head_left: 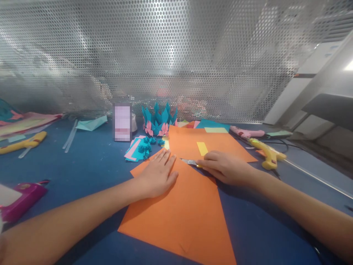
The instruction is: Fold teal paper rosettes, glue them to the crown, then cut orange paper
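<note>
An orange paper sheet (pixel 182 213) lies in front of me on the blue table, its far part folded or overlapping. My left hand (pixel 157 175) rests flat on it with the fingers stretched out. Just to the right, my right hand (pixel 223 167) is closed round a utility knife, whose blade (pixel 189 162) points left over the paper. Its handle is mostly hidden in my fingers. Behind the blade another orange sheet (pixel 182 140) bears a small yellow strip (pixel 202 148).
A teal paper crown (pixel 160 119) with pink flowers stands at the back beside a blurred upright screen (pixel 122 123). Crumpled teal paper pieces (pixel 145 147) lie nearby. Yellow glue guns rest at right (pixel 268 152) and left (pixel 30 142). A perforated metal panel (pixel 165 55) closes off the back.
</note>
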### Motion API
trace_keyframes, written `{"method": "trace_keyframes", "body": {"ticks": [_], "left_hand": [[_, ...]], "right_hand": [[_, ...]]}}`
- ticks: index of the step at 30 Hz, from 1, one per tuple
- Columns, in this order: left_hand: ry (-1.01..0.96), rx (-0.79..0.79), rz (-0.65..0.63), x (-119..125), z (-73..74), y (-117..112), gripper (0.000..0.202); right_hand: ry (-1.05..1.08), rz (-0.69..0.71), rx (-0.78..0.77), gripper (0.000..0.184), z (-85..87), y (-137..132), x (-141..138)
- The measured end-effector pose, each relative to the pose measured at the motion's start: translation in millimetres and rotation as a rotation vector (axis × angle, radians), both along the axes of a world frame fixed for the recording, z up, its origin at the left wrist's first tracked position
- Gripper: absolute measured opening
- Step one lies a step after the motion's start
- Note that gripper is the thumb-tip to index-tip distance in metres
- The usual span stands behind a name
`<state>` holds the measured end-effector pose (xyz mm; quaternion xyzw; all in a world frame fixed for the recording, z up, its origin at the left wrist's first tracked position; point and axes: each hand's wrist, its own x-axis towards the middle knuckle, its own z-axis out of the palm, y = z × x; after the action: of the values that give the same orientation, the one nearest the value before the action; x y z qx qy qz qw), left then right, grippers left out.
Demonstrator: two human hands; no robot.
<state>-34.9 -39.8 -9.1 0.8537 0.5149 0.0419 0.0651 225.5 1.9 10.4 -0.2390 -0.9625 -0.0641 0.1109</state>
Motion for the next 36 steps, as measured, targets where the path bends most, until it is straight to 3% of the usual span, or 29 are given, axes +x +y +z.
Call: {"method": "trace_keyframes", "body": {"ticks": [14, 26, 36], "left_hand": [[-0.013, -0.025, 0.029, 1.8, 2.3, -1.9, 0.069], [-0.049, -0.045, 0.023, 0.3, 4.0, -1.0, 0.066], [-0.025, -0.017, 0.02, 3.2, 3.4, -2.4, 0.066]], "right_hand": [[-0.071, -0.031, 0.014, 0.038, 4.4, 6.1, -22.3], [-0.063, -0.067, 0.088, 0.032, -5.9, 21.0, -39.9], [-0.086, -0.131, 0.142, 0.031, -5.4, 16.6, -45.6]]}}
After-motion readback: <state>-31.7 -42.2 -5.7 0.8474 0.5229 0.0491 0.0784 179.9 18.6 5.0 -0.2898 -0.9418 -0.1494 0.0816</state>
